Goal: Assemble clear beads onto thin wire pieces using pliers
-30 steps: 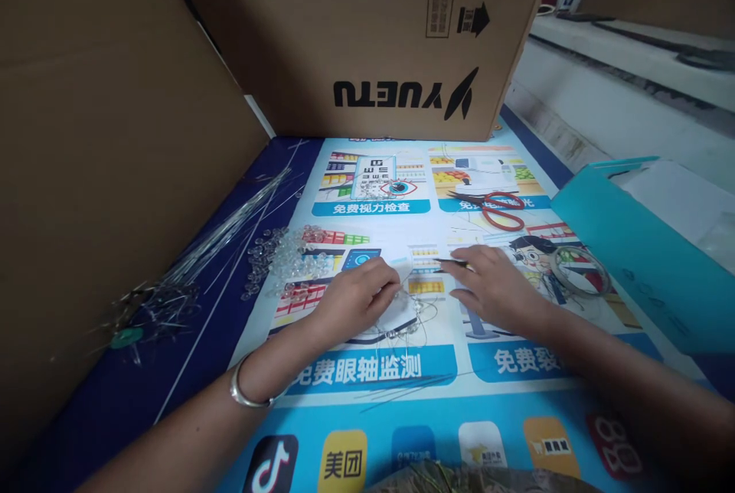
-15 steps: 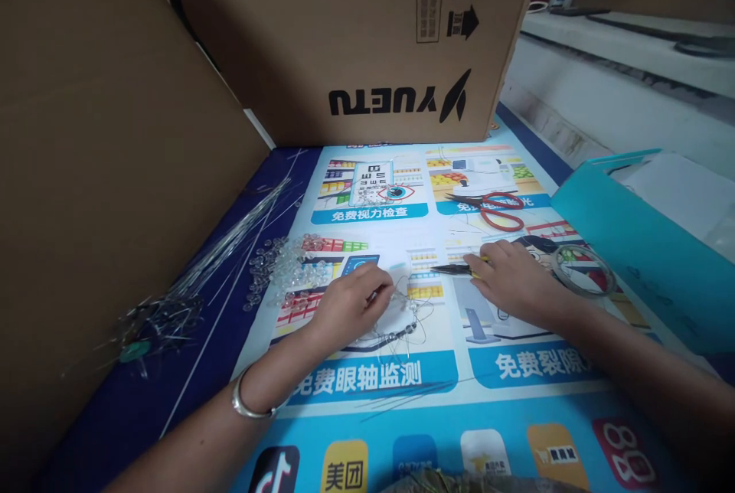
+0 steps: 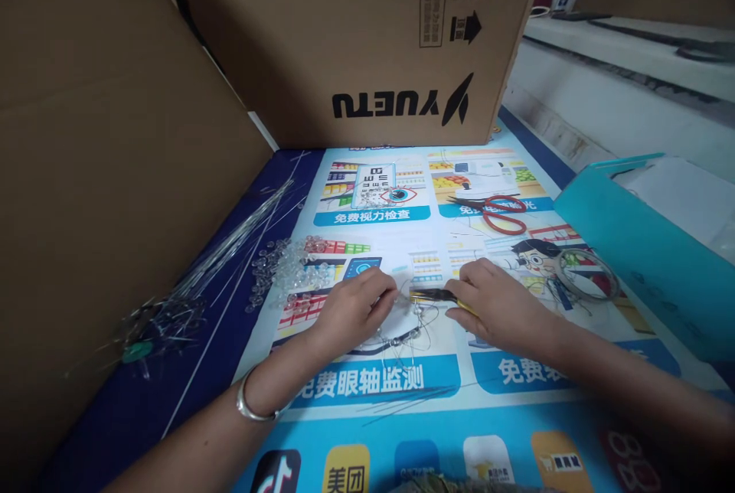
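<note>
My left hand (image 3: 359, 308), with a silver bangle on its wrist, is closed in a pinch on a beaded wire strand (image 3: 414, 332) that curves down to the right from the fingers. Loose thin wire ends stick out from the clear beads. In my right hand (image 3: 494, 302) are pliers (image 3: 439, 295) with dark jaws and yellow handles. Their tips point left and lie close to the wire beside my left fingertips; whether they touch it I cannot tell. A heap of clear beads (image 3: 292, 271) lies beyond my left hand.
Red-handled scissors (image 3: 504, 216) lie at the back right, with a coil of wire (image 3: 586, 275) nearer. A teal box (image 3: 648, 248) stands at the right. Straight wires (image 3: 241, 229) lie at the left. Cardboard (image 3: 367, 34) walls the back and left sides.
My right hand has brought the pliers left and slightly nearer me, up to the beaded wire. The left hand keeps its pinch almost in place. The view has shifted slightly.
</note>
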Action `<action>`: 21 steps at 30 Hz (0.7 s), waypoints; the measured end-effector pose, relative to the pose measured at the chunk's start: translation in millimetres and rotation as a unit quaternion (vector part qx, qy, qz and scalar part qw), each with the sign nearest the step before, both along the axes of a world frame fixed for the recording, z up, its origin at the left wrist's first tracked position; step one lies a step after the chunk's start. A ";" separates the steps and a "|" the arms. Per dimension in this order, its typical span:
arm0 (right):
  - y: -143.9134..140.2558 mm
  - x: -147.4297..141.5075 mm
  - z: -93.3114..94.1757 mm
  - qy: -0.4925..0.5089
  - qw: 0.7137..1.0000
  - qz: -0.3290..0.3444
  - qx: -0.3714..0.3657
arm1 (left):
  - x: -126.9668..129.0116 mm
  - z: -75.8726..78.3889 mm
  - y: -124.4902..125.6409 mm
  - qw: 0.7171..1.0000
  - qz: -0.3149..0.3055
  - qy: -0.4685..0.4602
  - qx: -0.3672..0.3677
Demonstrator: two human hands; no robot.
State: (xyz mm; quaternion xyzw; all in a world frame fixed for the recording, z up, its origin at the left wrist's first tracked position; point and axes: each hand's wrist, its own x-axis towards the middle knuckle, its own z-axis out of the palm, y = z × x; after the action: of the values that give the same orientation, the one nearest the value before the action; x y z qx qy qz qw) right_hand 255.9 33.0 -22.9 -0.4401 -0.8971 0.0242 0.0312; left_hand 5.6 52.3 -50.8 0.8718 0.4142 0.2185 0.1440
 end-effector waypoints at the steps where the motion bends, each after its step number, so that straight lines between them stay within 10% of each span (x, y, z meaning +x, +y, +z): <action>1: -0.8 -2.0 0.0 -0.003 1.000 0.000 0.000 | 0.2 0.3 -0.4 1.000 -0.001 0.007 0.005; 21: -4.4 -6.2 -9.8 -0.013 0.999 0.006 0.035 | 2.5 2.2 -3.8 0.993 -0.004 0.084 0.084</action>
State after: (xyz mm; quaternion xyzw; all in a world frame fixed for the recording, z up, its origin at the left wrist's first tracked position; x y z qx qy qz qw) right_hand 249.7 28.5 -32.7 -0.4332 -0.9005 -0.0124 0.0352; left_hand 8.1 48.4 -48.6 0.8977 0.4017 0.1774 0.0359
